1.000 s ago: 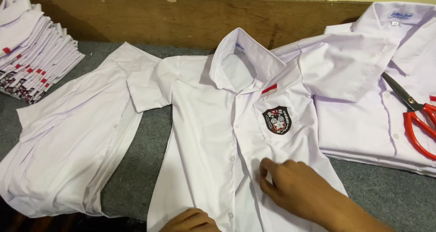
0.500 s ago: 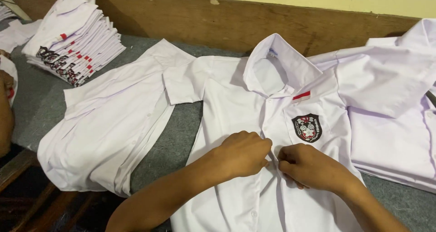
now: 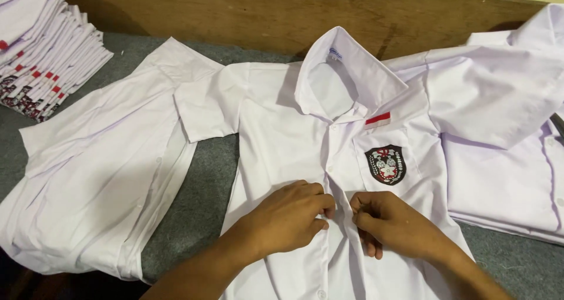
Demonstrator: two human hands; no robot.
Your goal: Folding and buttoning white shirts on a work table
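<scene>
A white short-sleeved shirt (image 3: pixel 282 129) lies face up on the grey surface, collar toward the wooden board. A dark round badge (image 3: pixel 385 164) sits on its chest pocket under a small red and white patch (image 3: pixel 378 119). My left hand (image 3: pixel 288 218) and my right hand (image 3: pixel 390 223) meet at the button placket below the badge. Both pinch the shirt's front edges with thumb and fingertips, the knuckles almost touching. Whether a button is between the fingers is hidden.
A second white shirt (image 3: pixel 100 176) lies spread at the left. A tall stack of folded white shirts (image 3: pixel 41 59) stands at the far left. More white shirts (image 3: pixel 505 153) lie at the right. A wooden board (image 3: pixel 235 18) runs along the back.
My left hand came up from the bottom edge and joined my right hand at the placket. The view shifted right and closer; the scissors left the frame.
</scene>
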